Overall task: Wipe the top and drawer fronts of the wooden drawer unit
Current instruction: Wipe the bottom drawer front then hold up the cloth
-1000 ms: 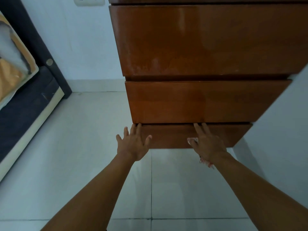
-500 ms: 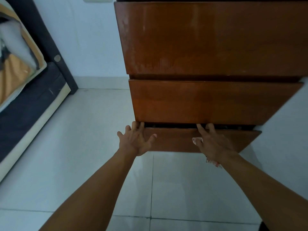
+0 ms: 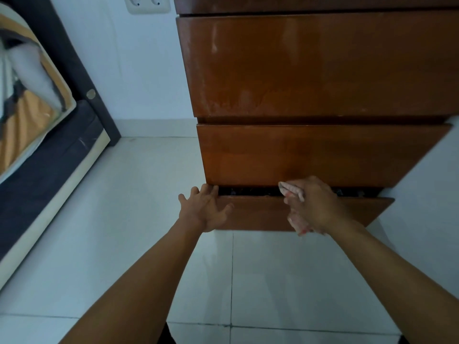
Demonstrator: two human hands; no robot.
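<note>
At the foot of the wooden drawer unit (image 3: 310, 70), both hands worked the bottom drawer (image 3: 260, 213).
That drawer stood slightly pulled out, a dark gap above its front. The left hand (image 3: 205, 211) had its fingers spread wide, tips on the drawer's left top edge. The right hand (image 3: 314, 206) was curled around a crumpled pale cloth (image 3: 290, 188), pressed at the drawer's upper edge over white floor tiles (image 3: 124, 219).
</note>
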